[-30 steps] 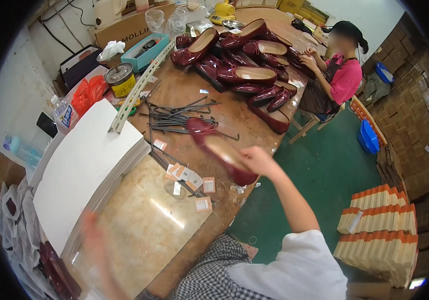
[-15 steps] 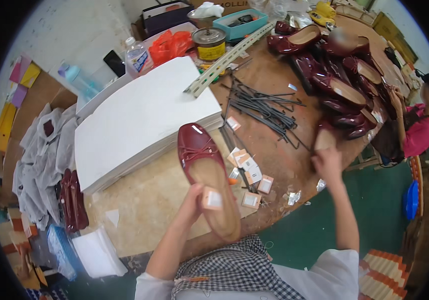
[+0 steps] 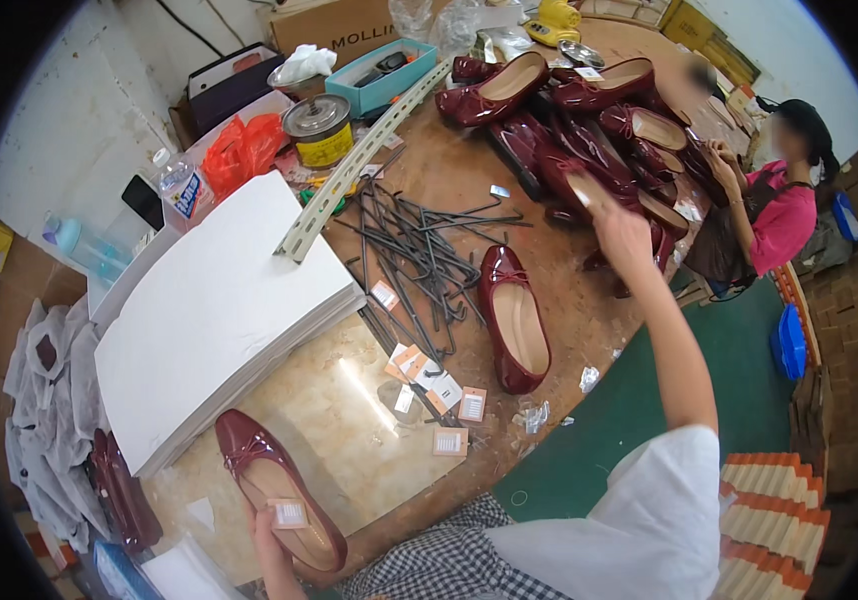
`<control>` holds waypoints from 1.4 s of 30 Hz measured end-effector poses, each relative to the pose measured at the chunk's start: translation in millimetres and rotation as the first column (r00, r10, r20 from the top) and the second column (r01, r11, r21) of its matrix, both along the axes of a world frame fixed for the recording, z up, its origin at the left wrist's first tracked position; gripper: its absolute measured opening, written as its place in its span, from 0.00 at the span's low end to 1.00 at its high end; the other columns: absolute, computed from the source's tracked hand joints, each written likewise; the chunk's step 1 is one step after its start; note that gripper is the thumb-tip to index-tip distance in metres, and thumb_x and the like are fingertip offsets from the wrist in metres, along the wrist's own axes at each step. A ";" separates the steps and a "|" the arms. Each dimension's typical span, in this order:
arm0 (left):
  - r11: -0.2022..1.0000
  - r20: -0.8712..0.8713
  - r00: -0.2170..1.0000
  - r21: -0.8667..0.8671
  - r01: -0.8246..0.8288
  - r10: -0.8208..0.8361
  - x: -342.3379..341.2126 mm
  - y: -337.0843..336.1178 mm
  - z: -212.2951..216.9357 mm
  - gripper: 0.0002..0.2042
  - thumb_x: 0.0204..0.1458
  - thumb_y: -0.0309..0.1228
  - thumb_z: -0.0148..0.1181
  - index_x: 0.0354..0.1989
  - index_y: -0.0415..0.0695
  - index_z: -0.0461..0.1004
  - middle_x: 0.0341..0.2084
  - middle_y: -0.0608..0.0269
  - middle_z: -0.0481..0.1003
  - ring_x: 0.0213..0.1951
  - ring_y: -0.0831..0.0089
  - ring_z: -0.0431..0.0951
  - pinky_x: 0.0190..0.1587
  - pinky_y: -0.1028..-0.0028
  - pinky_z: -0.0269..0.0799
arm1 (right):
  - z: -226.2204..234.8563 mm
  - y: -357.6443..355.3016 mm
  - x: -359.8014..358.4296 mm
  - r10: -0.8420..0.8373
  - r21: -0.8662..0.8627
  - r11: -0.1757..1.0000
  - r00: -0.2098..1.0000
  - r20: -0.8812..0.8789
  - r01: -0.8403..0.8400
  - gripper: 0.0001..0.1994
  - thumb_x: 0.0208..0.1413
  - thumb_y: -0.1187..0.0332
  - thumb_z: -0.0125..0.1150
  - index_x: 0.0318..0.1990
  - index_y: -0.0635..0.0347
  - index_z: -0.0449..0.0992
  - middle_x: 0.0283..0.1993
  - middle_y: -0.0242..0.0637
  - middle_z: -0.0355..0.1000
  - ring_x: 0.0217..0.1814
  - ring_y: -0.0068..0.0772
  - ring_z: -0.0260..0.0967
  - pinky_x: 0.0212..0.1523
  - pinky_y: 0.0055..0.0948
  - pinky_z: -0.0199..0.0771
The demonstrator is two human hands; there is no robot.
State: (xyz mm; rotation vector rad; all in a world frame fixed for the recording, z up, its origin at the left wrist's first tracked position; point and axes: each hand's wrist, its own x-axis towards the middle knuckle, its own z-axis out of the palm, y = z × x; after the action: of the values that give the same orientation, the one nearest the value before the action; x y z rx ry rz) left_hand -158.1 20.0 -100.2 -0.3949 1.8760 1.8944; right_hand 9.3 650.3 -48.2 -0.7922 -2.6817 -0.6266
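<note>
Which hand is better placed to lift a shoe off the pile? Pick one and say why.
Probably the right hand: it is at the pile of burgundy shoes, while the left hand, farther off, holds a shoe.

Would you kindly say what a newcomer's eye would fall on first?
Probably the heap of glossy burgundy shoes at upper right, with the right hand at its edge. Next, the white sheet stack at left, then the bow-trimmed burgundy shoe in the left hand, lower left.
</note>
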 end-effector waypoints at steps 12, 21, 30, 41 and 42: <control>0.624 -0.316 0.832 -0.780 0.046 -0.457 -31.4 -30.0 5.6 0.35 0.50 0.26 0.54 0.69 0.46 0.50 0.53 0.47 0.65 0.49 0.58 0.69 0.52 0.64 0.65 | -91.2 -120.7 26.2 -0.138 -0.820 0.573 0.987 -0.081 0.013 0.23 0.54 0.61 0.58 0.54 0.64 0.69 0.37 0.54 0.74 0.38 0.48 0.73 0.41 0.38 0.71; 0.837 -0.425 0.721 -0.264 0.479 -0.547 15.9 33.6 52.0 0.36 0.43 0.20 0.56 0.66 0.45 0.57 0.44 0.60 0.72 0.37 0.73 0.73 0.37 0.75 0.72 | 31.5 -298.3 -20.9 -0.047 -0.909 0.097 0.910 -0.411 -0.405 0.23 0.58 0.75 0.54 0.62 0.67 0.61 0.47 0.31 0.71 0.45 0.16 0.66 0.46 0.20 0.68; 0.881 -0.465 0.800 0.084 0.466 -0.379 31.7 49.9 97.6 0.55 0.35 0.31 0.75 0.69 0.36 0.41 0.51 0.51 0.67 0.43 0.66 0.76 0.38 0.74 0.76 | 27.4 -397.8 -67.5 -0.056 -0.733 -0.546 0.891 -0.451 -0.405 0.26 0.60 0.72 0.55 0.65 0.66 0.57 0.54 0.39 0.68 0.52 0.23 0.67 0.52 0.25 0.68; 0.373 -0.409 0.507 -0.911 -0.176 -0.758 -196.0 83.5 89.7 0.36 0.53 0.55 0.52 0.69 0.58 0.52 0.59 0.35 0.59 0.69 0.44 0.38 0.63 0.36 0.37 | -22.1 -427.0 -105.2 0.482 -0.873 0.432 0.876 0.010 -0.228 0.27 0.56 0.65 0.54 0.62 0.66 0.61 0.29 0.55 0.74 0.31 0.55 0.73 0.35 0.45 0.74; 0.304 -0.318 0.575 -0.945 -0.123 -0.754 -217.7 79.8 76.9 0.35 0.53 0.57 0.50 0.69 0.60 0.52 0.58 0.34 0.60 0.70 0.45 0.35 0.62 0.33 0.35 | -13.7 -428.9 -102.5 0.487 -0.898 0.392 0.873 0.016 -0.202 0.27 0.56 0.66 0.55 0.62 0.66 0.60 0.31 0.54 0.74 0.32 0.54 0.73 0.36 0.44 0.74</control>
State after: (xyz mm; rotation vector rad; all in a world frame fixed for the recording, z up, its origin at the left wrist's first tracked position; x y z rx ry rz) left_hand -375.8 99.8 -23.3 0.6700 3.1315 0.3800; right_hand -93.3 221.4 -61.9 -0.2406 -3.2130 0.9655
